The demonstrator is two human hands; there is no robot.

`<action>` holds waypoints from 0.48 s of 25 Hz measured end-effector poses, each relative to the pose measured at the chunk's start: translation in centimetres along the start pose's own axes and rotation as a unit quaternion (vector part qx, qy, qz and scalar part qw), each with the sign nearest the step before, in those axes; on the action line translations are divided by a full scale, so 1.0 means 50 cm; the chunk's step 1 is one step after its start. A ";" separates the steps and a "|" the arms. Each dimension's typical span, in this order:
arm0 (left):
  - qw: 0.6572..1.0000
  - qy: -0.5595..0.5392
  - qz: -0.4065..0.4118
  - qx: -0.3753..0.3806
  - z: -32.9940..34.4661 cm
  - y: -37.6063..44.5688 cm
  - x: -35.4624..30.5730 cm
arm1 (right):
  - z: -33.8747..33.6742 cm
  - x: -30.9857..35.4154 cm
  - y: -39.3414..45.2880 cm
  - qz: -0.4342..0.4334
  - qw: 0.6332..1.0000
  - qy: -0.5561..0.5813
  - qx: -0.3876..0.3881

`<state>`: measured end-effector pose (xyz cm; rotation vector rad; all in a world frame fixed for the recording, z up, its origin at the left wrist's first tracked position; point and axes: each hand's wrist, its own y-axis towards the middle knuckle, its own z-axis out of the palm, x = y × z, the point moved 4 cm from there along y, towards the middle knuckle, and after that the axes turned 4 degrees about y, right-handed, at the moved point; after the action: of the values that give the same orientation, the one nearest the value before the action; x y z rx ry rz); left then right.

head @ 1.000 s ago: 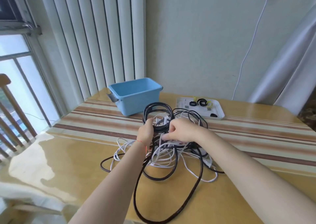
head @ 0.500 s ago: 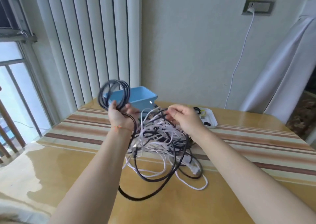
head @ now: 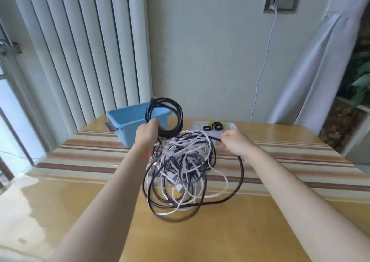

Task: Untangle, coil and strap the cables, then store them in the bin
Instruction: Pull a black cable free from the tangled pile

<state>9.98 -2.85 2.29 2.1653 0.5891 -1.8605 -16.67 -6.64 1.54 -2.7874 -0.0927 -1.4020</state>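
A tangle of black and white cables hangs in the air above the wooden table, held up between both hands. My left hand grips a coil of black cable lifted in front of the blue bin. My right hand pinches a black cable strand at the tangle's upper right; that strand loops down and around the bottom. The blue bin stands at the table's far left. Behind the tangle a white tray holds black straps.
A white charger cord runs down the wall from a socket behind the table. Vertical blinds and a window fill the left, a white curtain the right. A striped runner crosses the table's far half.
Both hands lifted the tangle off the table. My left hand raised the black coil higher and my right hand pulled its strand out to the right, spreading the bundle.
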 end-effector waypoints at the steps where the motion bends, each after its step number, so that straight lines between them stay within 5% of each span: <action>1: 1.000 -0.010 0.025 -0.003 0.002 -0.006 -0.019 | 0.004 0.009 -0.008 -0.008 1.000 0.000 0.019; 4: 0.990 -0.103 0.055 0.074 0.026 -0.030 -0.056 | 0.029 0.039 -0.031 -0.034 0.994 0.015 0.105; 6: 0.986 -0.060 0.054 0.147 0.055 -0.046 -0.044 | 0.053 0.054 -0.038 -0.060 0.986 -0.024 0.154; 9: 0.977 0.035 0.023 0.211 0.095 -0.056 0.014 | 0.085 0.065 -0.046 -0.093 0.975 -0.134 0.151; 12: 0.974 0.036 0.012 0.222 0.100 -0.068 0.032 | 0.097 0.073 -0.061 -0.131 0.978 -0.095 0.135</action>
<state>4.22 -1.68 0.15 2.5020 0.1623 -2.0653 -10.80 -3.21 1.57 -2.7403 -0.6246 -1.0584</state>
